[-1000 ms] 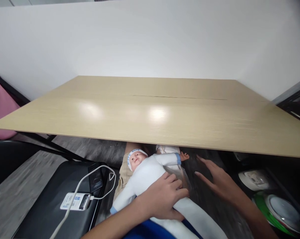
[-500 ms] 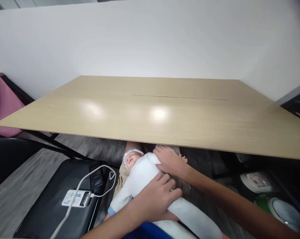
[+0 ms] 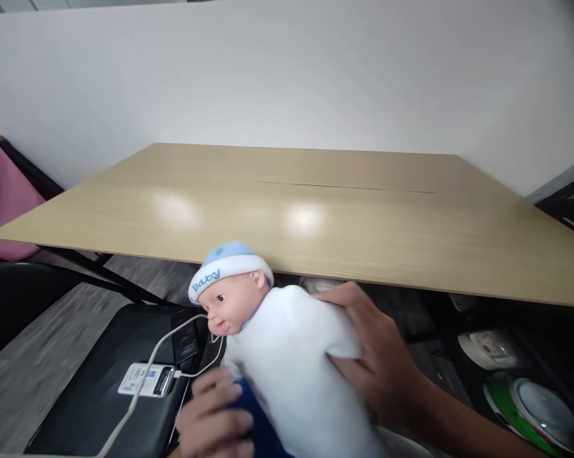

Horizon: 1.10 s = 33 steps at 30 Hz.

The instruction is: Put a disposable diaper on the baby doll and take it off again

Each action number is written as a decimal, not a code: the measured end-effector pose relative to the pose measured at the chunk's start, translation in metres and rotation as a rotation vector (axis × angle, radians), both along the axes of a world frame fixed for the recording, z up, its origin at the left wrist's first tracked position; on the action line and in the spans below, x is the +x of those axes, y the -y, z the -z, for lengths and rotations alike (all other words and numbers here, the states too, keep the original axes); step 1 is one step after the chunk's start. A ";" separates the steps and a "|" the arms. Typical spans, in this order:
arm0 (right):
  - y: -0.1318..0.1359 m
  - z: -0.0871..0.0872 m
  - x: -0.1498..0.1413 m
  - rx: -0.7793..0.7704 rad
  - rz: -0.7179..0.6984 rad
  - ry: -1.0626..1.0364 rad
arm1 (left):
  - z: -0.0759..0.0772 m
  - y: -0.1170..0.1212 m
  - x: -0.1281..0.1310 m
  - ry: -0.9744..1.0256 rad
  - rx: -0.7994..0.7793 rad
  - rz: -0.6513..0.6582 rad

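Observation:
A baby doll in a white outfit leans up in front of me, turned to the left. Its cap is light blue with a white brim marked "Baby". The doll's head stands in front of the table's near edge. My right hand grips the doll at its back and side, thumb and fingers pressed into the white cloth. Lower down, beside the doll's front, my left hand is slightly blurred, its fingers loosely bent and apart. Nothing shows in it. The doll's lower body runs out of view at the bottom.
A wooden table spans the view ahead, against a white wall. At left, a black seat carries a small device on a white cable. A green-rimmed round container sits low at right. Pink cloth hangs far left.
The doll was lying on my lap with both hands on it. It is now raised and turned, its head higher and nearer. My left hand has moved left, off its body.

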State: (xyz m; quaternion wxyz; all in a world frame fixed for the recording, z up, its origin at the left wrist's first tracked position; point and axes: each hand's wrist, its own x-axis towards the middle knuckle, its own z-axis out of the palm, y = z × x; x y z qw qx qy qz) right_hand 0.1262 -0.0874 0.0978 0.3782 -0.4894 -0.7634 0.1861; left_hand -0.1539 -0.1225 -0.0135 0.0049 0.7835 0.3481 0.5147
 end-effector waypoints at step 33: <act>-0.148 0.078 0.172 -0.054 0.503 0.412 | -0.072 -0.324 0.030 -0.655 -0.567 0.007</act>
